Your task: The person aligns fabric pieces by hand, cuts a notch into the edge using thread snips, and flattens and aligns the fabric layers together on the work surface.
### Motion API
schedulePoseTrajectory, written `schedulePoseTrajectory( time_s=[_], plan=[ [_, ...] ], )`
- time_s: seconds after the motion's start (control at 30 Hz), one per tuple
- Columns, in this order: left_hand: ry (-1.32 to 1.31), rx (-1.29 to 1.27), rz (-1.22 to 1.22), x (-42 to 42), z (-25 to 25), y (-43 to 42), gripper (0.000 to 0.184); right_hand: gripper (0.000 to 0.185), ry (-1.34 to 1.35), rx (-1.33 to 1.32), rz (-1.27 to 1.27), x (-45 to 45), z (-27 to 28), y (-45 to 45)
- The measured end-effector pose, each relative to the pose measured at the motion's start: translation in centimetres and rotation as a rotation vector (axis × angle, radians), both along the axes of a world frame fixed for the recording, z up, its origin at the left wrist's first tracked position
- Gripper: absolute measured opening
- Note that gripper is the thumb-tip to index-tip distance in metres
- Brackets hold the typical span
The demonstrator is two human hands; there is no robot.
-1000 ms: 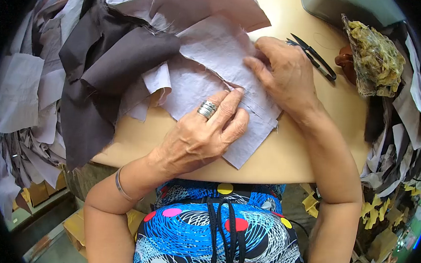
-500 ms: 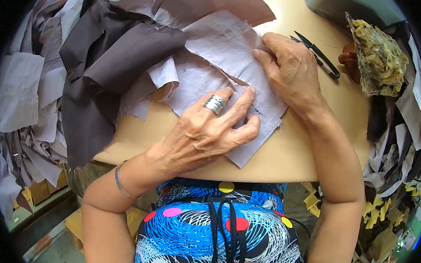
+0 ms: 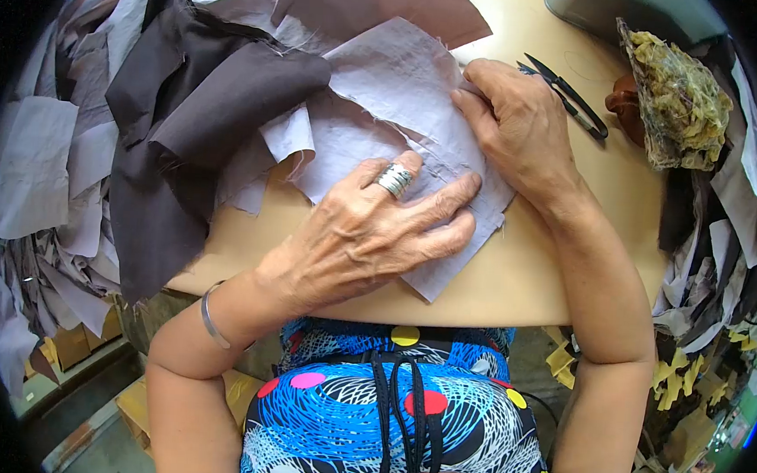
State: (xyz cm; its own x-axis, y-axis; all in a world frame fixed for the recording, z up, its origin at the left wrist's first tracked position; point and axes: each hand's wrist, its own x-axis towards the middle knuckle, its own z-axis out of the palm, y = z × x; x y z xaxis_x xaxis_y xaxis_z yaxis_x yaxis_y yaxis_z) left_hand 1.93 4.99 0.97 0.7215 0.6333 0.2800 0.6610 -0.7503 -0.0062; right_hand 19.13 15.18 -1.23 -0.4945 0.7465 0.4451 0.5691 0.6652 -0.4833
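Pale lilac fabric pieces point(image 3: 398, 64) with frayed edges lie overlapped on the table in front of me. My left hand point(image 3: 371, 223), with a wide silver ring, rests palm down on the lower part, its fingers spread apart. At the upper right edge of the cloth, my right hand point(image 3: 517, 124) has curled fingers, thumb and forefinger closed on the fabric; the fingertips are partly hidden. Black thread snips point(image 3: 573, 101) lie just beyond the right hand. A raw seam or slit runs across the cloth between both hands.
Dark grey-brown fabric point(image 3: 166, 163) is heaped to the left, with a brownish piece point(image 3: 384, 7) behind. A lumpy yellowish block point(image 3: 677, 99) and a grey container point(image 3: 635, 14) stand at the right and back. Fabric strips hang beyond both sides of the tan table point(image 3: 514, 288).
My left hand's forefinger and middle finger have slid a little right and down over the cloth. The right hand stays at the fabric edge. The whole view has shifted slightly.
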Motion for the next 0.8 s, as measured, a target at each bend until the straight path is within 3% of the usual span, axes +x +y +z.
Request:
schedulePoseTrajectory(
  time_s=[0.3, 0.6, 0.8],
  plan=[
    [-0.134, 0.025, 0.106, -1.7, -1.1, -0.1, 0.023, 0.02, -0.075, 0.024, -0.011, -0.7, 0.6, 0.6],
    [-0.064, -0.044, 0.074, -1.8, -0.5, 0.0, 0.022, 0.02, -0.044, 0.017, -0.027, -0.9, 0.0, 1.0],
    [-0.007, 0.09, 0.151, -1.0, -0.8, -0.1, 0.016, 0.019, -0.035, 0.051, -0.022, -0.8, -0.1, 0.9]
  ],
)
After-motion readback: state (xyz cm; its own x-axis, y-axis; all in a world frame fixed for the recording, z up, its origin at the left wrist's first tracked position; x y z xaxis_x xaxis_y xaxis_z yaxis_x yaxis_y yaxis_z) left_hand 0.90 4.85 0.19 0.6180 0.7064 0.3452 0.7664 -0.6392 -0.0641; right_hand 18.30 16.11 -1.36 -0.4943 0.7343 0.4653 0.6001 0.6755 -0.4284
